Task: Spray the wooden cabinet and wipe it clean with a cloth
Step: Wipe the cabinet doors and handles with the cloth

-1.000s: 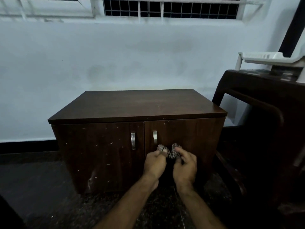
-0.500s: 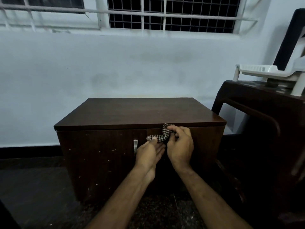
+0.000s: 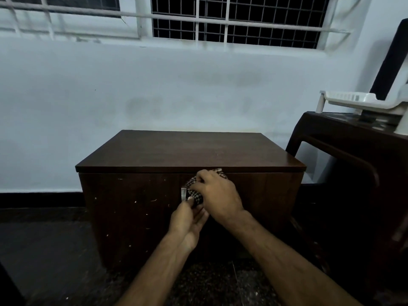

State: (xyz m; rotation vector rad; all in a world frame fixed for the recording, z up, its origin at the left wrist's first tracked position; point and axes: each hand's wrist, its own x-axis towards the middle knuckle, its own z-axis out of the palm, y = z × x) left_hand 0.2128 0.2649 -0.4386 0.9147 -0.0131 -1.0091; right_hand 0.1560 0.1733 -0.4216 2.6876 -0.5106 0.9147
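A person's two bare hands work a small black-and-white checked cloth (image 3: 195, 191) in front of a low dark-brown wooden cabinet (image 3: 189, 151), level with the front edge of its top and the crack between its two doors. The right hand (image 3: 217, 195) lies over the cloth with its fingers curled round the bundle, while the left hand (image 3: 187, 219), just below, pinches the cloth's lower end between thumb and fingertips; both hands grip it. The cloth partly covers the door fronts beside one pale metal handle (image 3: 183, 194); whether it touches the wood cannot be told. No spray bottle is in view, so the step in hand looks like gathering or folding the cloth into a pad for wiping, and the next move probably calls for pressing that pad flat against the top or the speckled, scuffed door fronts and drawing it across. The cabinet stands on a dark speckled floor (image 3: 44, 250) against a pale blue-white wall (image 3: 176, 85) beneath a white barred window (image 3: 220, 18). To the right, close to the cabinet's side, a dark brown plastic chair (image 3: 344, 155) carries a white plastic rack (image 3: 357, 100).
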